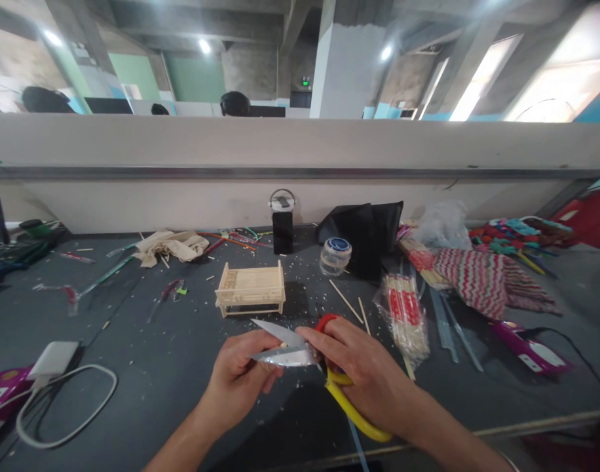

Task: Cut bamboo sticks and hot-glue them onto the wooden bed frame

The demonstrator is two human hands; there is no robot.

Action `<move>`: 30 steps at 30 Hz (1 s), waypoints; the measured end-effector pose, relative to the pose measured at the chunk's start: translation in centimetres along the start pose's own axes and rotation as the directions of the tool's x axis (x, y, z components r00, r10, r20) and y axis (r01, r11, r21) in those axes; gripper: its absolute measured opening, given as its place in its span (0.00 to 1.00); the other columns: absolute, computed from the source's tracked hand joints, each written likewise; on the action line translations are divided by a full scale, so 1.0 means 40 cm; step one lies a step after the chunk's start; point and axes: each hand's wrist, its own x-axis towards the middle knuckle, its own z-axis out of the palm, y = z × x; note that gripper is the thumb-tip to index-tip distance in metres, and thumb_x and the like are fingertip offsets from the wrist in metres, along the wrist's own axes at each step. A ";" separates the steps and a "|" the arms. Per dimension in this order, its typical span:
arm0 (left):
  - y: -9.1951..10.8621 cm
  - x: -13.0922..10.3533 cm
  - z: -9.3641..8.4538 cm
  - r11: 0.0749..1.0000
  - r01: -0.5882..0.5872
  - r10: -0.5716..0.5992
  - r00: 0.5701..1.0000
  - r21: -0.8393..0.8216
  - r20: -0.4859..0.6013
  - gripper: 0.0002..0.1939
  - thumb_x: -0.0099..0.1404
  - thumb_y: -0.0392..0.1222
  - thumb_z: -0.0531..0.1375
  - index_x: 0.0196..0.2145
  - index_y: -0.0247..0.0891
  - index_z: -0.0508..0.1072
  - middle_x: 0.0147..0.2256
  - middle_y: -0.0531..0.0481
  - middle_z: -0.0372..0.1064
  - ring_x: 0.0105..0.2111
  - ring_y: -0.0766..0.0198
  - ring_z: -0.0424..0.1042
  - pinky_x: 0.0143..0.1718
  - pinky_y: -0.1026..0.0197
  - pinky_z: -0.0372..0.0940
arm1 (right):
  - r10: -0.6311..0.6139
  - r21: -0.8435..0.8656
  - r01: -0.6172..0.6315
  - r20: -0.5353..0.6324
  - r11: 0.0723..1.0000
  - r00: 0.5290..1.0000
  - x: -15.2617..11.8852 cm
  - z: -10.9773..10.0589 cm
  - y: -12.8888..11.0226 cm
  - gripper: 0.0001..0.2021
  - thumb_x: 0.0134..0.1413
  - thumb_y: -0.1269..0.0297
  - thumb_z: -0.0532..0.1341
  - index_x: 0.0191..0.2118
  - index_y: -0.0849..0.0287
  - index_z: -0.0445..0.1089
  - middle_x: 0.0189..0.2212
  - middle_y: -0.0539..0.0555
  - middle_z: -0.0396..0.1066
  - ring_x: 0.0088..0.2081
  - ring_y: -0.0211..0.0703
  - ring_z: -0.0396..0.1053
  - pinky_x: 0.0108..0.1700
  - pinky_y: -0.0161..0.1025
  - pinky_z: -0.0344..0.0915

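My right hand (363, 373) is closed round the red and yellow handles of a pair of scissors (293, 357), whose blades point left and stand apart. My left hand (243, 373) is pinched at the blade tips. Between the blades shows the pale end of what looks like a thin wooden stick (283, 344), mostly hidden by my left fingers. Just beyond the blades stands a small model bed (251, 288) built of wooden sticks, with posts and rails. Neither hand touches it.
Loose sticks (346, 301) and pale chips lie about the dark table. A bag of red-wrapped sticks (405, 311) is at right, near a striped cloth (471, 278). Behind are a clear jar (335, 255), a phone (283, 233) and beige cloth (169, 246). A white cable (114, 380) curls at left.
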 end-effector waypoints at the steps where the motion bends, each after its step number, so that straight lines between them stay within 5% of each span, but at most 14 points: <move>1: -0.003 0.000 0.001 0.999 -0.036 0.036 0.999 -0.007 0.004 0.07 0.64 0.38 0.58 0.30 0.39 0.75 0.19 0.55 0.65 0.15 0.73 0.60 0.18 0.70 0.57 | 0.001 0.003 -0.001 0.007 1.000 1.000 0.000 -0.002 -0.001 0.32 0.45 0.81 0.54 0.59 0.57 0.57 0.37 0.55 0.65 0.37 0.44 0.64 0.38 0.41 0.66; 6: -0.019 0.005 0.006 0.979 -0.193 0.193 0.981 -0.062 0.002 0.07 0.65 0.36 0.56 0.36 0.43 0.75 0.21 0.57 0.65 0.15 0.75 0.59 0.16 0.72 0.56 | -0.007 0.019 0.007 0.026 1.000 1.000 0.000 -0.007 -0.003 0.33 0.45 0.81 0.54 0.59 0.58 0.56 0.38 0.56 0.65 0.39 0.45 0.63 0.41 0.43 0.66; 16: -0.024 0.005 0.007 0.963 -0.267 0.268 0.963 0.042 -0.005 0.06 0.64 0.33 0.56 0.35 0.40 0.73 0.21 0.57 0.64 0.15 0.75 0.59 0.17 0.73 0.56 | 0.026 0.036 -0.027 0.049 0.999 0.998 -0.015 0.010 0.007 0.34 0.45 0.82 0.53 0.61 0.57 0.54 0.37 0.56 0.63 0.37 0.44 0.64 0.39 0.42 0.67; 21: -0.016 0.008 0.003 0.951 -0.256 0.256 0.966 0.172 0.024 0.10 0.63 0.31 0.56 0.24 0.36 0.69 0.18 0.56 0.61 0.17 0.72 0.60 0.18 0.71 0.55 | 0.031 -0.049 -0.028 0.054 0.998 0.998 -0.018 0.016 0.014 0.35 0.43 0.80 0.55 0.60 0.57 0.55 0.36 0.55 0.63 0.34 0.44 0.65 0.35 0.41 0.67; 30: -0.022 0.009 0.003 0.912 -0.313 0.317 0.948 0.266 0.028 0.09 0.61 0.29 0.57 0.24 0.36 0.69 0.19 0.56 0.63 0.19 0.72 0.62 0.21 0.71 0.55 | 0.113 -0.165 -0.090 0.135 0.982 0.984 -0.020 0.024 0.013 0.34 0.45 0.74 0.60 0.60 0.54 0.56 0.37 0.56 0.66 0.35 0.45 0.67 0.35 0.42 0.67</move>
